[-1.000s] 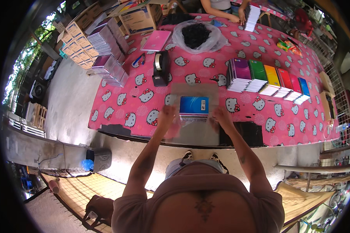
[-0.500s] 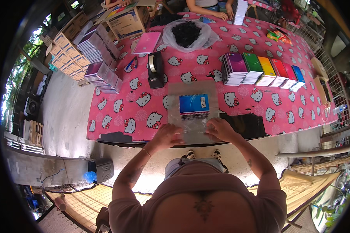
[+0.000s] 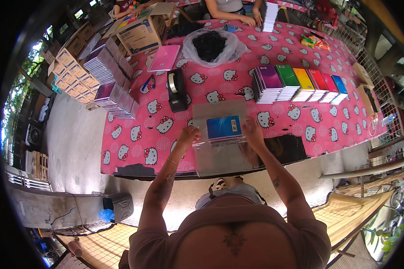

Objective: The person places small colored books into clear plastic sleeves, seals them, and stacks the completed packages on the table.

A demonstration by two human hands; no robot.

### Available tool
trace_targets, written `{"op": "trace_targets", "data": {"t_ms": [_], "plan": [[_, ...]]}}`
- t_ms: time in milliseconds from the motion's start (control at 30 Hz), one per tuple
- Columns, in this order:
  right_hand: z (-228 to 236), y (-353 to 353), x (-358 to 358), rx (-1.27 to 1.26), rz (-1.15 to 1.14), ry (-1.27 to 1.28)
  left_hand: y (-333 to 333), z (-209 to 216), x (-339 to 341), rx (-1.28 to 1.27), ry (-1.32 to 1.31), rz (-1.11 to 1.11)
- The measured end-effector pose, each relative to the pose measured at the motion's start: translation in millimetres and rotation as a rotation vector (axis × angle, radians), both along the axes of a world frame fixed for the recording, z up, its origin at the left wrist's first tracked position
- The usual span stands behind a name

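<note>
Notebook [image 3: 224, 129] near table edge [image 3: 166, 172]

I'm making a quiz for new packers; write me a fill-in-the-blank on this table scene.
1. The spiral notebook between both hands has a ____ cover.
2. It lies in a clear plastic ____.
3. The black tape dispenser stands to the notebook's ____.
4. The tablecloth is ____ with cat faces.

Missing: blue; sleeve; left; pink

Clear plastic sleeve [image 3: 222, 154] is showing glossy, see-through, around a blue paper notebook [image 3: 224, 127] with wire spiral binding. Surface [image 3: 296, 119] is wearing a pink printed cloth, smooth. Far off, a thin translucent plastic bag [image 3: 211, 45] is crinkling; left, a brown cardboard box [image 3: 141, 32] is looking matt.
</note>
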State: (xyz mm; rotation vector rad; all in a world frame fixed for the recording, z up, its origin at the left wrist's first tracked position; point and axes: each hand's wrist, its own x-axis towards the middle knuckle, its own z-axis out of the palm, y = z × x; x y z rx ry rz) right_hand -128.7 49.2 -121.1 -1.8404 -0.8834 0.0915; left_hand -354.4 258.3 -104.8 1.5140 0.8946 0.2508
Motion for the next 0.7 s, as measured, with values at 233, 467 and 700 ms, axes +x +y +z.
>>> {"op": "trace_targets", "data": {"t_ms": [233, 467, 700], "plan": [[-13, 9, 33, -0.240, 0.438, 0.869, -8, 0, 10, -0.366, -0.053, 0.103], [40, -4, 2, -0.266, 0.161, -0.028, -18, 6, -1, -0.425, -0.110, 0.143], [51, -8, -74, -0.326, 0.513, -0.622, 12, -6, 14, 0.233, 0.016, 0.083]]}}
